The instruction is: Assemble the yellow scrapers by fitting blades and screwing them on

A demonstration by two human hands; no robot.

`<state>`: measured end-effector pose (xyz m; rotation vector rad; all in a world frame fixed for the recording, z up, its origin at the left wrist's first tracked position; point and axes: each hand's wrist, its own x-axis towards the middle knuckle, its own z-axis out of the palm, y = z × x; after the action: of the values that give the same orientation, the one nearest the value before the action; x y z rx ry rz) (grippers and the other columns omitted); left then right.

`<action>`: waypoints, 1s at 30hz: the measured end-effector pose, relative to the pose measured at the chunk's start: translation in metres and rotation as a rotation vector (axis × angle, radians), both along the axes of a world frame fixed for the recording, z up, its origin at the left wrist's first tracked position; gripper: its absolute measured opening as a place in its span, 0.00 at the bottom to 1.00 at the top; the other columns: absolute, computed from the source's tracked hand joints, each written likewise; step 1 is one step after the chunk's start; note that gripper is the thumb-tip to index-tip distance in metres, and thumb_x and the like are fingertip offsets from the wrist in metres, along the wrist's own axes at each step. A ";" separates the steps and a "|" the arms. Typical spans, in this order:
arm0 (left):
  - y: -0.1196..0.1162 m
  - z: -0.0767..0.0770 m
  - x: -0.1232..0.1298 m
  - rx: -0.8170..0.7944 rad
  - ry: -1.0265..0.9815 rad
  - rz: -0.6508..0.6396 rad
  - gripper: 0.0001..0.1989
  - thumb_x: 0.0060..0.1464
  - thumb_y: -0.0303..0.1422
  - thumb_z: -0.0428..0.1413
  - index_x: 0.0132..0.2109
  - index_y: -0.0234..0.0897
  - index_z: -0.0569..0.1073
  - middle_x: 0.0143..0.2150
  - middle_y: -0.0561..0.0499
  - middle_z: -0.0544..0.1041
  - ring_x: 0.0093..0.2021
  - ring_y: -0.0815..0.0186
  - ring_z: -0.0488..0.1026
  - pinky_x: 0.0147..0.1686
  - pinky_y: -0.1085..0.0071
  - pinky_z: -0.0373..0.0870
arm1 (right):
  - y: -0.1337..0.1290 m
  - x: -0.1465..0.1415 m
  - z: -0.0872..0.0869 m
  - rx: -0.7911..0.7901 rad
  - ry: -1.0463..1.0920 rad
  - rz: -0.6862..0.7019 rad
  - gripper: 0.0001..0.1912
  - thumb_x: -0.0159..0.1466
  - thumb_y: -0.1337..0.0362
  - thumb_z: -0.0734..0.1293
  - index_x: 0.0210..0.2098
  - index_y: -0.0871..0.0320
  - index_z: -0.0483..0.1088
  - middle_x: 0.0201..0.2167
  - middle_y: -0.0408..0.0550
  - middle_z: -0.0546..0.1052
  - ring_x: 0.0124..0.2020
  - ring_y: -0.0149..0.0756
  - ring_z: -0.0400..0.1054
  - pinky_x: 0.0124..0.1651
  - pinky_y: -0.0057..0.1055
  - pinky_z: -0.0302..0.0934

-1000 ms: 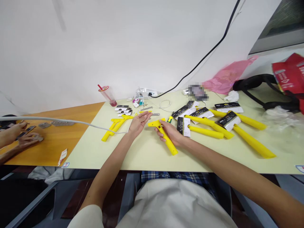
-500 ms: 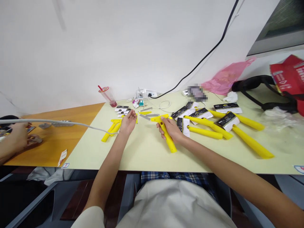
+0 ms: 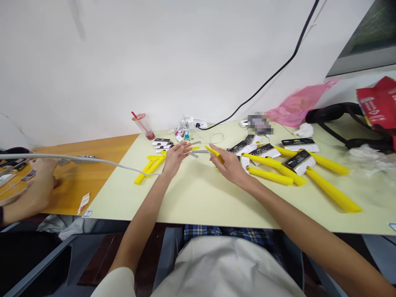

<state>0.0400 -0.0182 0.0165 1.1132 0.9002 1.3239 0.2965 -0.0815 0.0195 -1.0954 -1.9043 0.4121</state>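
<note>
My right hand is closed around a yellow T-shaped scraper handle. Its head is turned nearly edge-on, and most of its grip is hidden by the hand. My left hand is raised with fingers stretched apart, holding nothing that I can see. Just beyond its fingertips lie thin metal blades and a small yellow piece. Below and left of that hand, more yellow T-shaped handles rest on the table. Black-and-white cards are stacked behind them.
Carded yellow scrapers spread across the right of the table. At the back stand a drink cup and a power strip. A pink bag lies back right. A grey cable crosses at left, near another person's hand.
My right hand has turned the scraper handle from lying flat in view to nearly edge-on. My left hand has moved slightly right, its fingers now pointing toward the right hand.
</note>
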 end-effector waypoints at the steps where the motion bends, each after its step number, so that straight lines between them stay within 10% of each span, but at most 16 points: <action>1: -0.002 0.001 0.002 0.020 0.037 -0.012 0.22 0.60 0.39 0.69 0.56 0.35 0.76 0.62 0.34 0.82 0.58 0.52 0.83 0.59 0.57 0.75 | 0.001 0.002 0.000 0.070 -0.124 -0.015 0.24 0.79 0.54 0.58 0.65 0.60 0.73 0.44 0.56 0.84 0.37 0.43 0.77 0.39 0.34 0.65; 5: -0.011 0.004 0.017 0.126 0.155 -0.065 0.25 0.57 0.47 0.72 0.49 0.39 0.70 0.54 0.36 0.86 0.51 0.52 0.85 0.53 0.57 0.74 | 0.004 0.010 0.001 0.190 -0.606 -0.078 0.27 0.77 0.64 0.59 0.73 0.63 0.64 0.49 0.59 0.84 0.41 0.45 0.79 0.33 0.33 0.57; 13: -0.027 0.006 0.035 0.222 0.325 -0.066 0.21 0.57 0.49 0.71 0.46 0.37 0.80 0.46 0.41 0.87 0.47 0.58 0.82 0.48 0.63 0.73 | 0.009 0.034 -0.003 0.365 -0.987 0.094 0.16 0.80 0.65 0.59 0.59 0.67 0.71 0.42 0.58 0.83 0.40 0.44 0.77 0.31 0.35 0.52; 30: -0.049 -0.011 0.065 0.237 0.251 -0.185 0.17 0.56 0.45 0.73 0.43 0.38 0.83 0.41 0.46 0.83 0.42 0.62 0.78 0.46 0.64 0.75 | 0.014 0.061 -0.028 0.818 -0.676 0.009 0.12 0.75 0.75 0.63 0.53 0.56 0.73 0.47 0.54 0.83 0.41 0.39 0.73 0.38 0.35 0.60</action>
<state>0.1049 -0.0673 0.0058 1.5357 0.8108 1.1747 0.3577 -0.0672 -0.0082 -0.6885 -2.3024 -0.7848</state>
